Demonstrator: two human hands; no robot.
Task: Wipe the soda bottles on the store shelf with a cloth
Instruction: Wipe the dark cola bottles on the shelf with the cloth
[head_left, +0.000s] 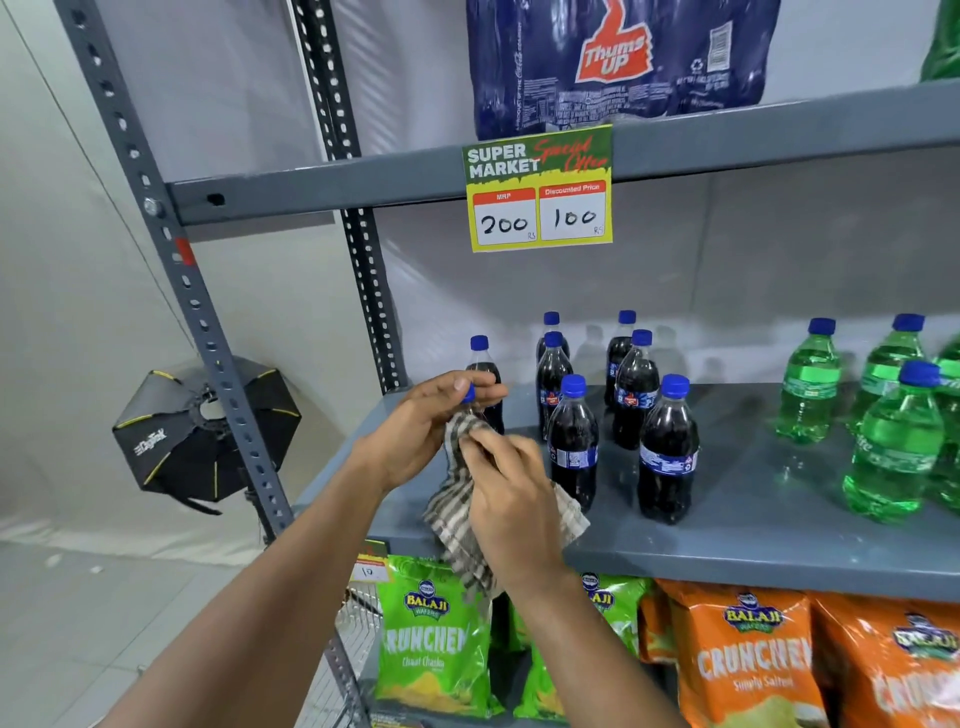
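Fingers (470, 387) on bottle cap (469, 393), cloth (457, 525) over grey shelf (753, 525).

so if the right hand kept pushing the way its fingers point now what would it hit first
The right hand points up-left into the cloth around the held bottle; beyond that, probably the left hand. Depth is unclear.

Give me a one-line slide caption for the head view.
Left hand grips a cola bottle's cap while the right hand wipes it with a checked cloth.
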